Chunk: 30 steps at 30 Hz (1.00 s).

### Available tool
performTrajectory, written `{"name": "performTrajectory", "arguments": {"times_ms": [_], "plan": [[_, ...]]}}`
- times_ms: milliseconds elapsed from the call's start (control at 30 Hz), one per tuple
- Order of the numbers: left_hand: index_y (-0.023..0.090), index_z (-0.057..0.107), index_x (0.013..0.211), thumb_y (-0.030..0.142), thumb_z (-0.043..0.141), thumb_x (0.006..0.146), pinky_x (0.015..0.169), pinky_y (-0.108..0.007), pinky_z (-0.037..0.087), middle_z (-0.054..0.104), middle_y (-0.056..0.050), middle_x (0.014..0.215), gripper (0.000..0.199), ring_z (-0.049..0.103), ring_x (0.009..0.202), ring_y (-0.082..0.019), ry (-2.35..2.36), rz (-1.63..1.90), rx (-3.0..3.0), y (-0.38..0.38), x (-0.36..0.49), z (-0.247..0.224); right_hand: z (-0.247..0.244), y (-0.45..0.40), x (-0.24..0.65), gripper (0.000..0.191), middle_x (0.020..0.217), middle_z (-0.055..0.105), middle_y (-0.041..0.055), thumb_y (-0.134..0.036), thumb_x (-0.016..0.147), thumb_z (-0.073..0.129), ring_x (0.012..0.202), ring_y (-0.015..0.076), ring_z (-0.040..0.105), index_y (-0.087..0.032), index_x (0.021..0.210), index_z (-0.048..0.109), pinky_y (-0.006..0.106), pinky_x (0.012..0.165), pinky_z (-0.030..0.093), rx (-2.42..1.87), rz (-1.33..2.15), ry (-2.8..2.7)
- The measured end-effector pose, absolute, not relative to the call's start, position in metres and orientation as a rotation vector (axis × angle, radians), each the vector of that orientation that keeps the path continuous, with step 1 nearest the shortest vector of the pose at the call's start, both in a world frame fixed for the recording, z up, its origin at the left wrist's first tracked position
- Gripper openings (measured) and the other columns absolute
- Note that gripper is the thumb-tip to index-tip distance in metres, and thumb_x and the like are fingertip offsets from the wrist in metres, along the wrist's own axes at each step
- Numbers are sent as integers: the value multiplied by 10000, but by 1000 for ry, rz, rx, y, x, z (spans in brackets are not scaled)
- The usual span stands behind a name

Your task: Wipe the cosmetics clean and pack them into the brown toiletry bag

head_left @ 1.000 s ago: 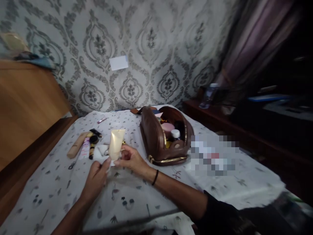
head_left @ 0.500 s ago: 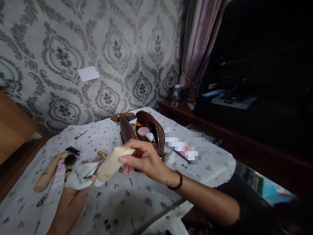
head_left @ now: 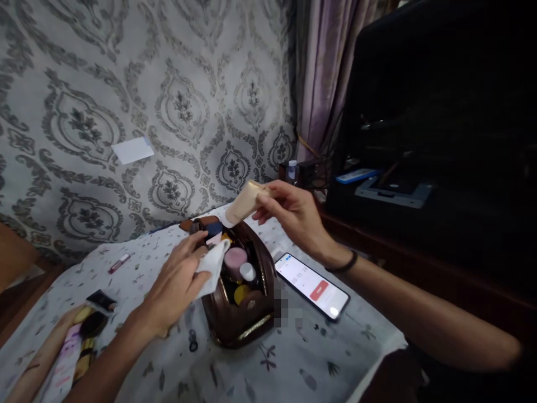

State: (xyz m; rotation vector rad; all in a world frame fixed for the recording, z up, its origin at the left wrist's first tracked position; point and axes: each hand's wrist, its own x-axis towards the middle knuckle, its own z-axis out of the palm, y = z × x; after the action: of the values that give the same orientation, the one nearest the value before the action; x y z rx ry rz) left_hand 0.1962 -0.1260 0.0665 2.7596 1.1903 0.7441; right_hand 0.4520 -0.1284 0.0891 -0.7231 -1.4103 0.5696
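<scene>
My right hand (head_left: 293, 215) pinches a cream-coloured tube (head_left: 245, 206) by its flat end, with the pale cap pointing down over the far rim of an open brown bag (head_left: 235, 330). Folded white cloth (head_left: 213, 268) is held between the thumb and fingers of my left hand (head_left: 176, 282), at the bag's left side. Inside the bag sit a pink round container (head_left: 235, 262), a white-capped item (head_left: 247, 272) and a yellow item (head_left: 241, 294). My left fingers hide part of the bag's left edge.
A lit phone (head_left: 312, 285) lies right of the bag. At the left are a black tube (head_left: 101, 300), a pink-and-white tube (head_left: 65, 355), a gold-coloured item (head_left: 85, 358) and a small lip-gloss tube (head_left: 119, 263). A clear bottle (head_left: 292, 171) stands behind.
Both hands have moved from in front of the bag toward it. The cream tube is now over its far rim, apart from the cloth. The view has shifted, and the phone's screen now shows clearly.
</scene>
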Motion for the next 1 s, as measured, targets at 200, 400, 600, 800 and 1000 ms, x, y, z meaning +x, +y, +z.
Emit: {"name": "performTrajectory", "arguments": {"times_ms": [200, 400, 600, 800, 1000], "plan": [[197, 660, 1129, 211, 444, 875, 1084, -483, 467, 574, -117, 1435, 334, 481, 1379, -310, 1088, 374, 2950, -113, 211, 79, 87, -68, 438, 417, 708, 628, 9, -576, 858, 634, 629, 155, 664, -162, 897, 607, 250, 557, 537, -712, 692, -1591], [216, 601, 1170, 137, 484, 768, 1063, -509, 483, 548, -133, 1466, 425, 525, 1346, -306, 987, 311, 3107, -116, 207, 74, 77, -28, 426, 230, 691, 645, 14, -342, 943, 536, 636, 142, 636, -142, 878, 631, 236, 615, 466, -825, 609, -1774], [260, 533, 1266, 158, 556, 679, 1088, -523, 454, 409, -111, 1572, 596, 456, 1405, -324, 963, 286, 3074, -108, 196, 57, 75, -15, 414, 219, 637, 617, -12, -269, 950, 525, 618, 120, 570, -150, 794, 622, 223, 628, 391, -923, 608, -1925], [278, 555, 1217, 242, 595, 721, 1110, -552, 420, 426, -101, 1563, 500, 459, 1401, -342, 956, 347, 3022, -106, 192, 54, 77, -21, 406, 194, 613, 584, -28, -178, 924, 544, 569, 92, 499, -141, 762, 645, 221, 591, 323, -1030, 534, -2135], [239, 592, 1129, 244, 568, 782, 1141, -562, 383, 491, -142, 1514, 348, 444, 1414, -330, 1042, 311, 3026, -107, 200, 62, 76, -18, 398, 212, 647, 633, -7, -44, 814, 574, 621, 109, 522, -158, 706, 717, 229, 611, 337, -1037, 513, -2553]]}}
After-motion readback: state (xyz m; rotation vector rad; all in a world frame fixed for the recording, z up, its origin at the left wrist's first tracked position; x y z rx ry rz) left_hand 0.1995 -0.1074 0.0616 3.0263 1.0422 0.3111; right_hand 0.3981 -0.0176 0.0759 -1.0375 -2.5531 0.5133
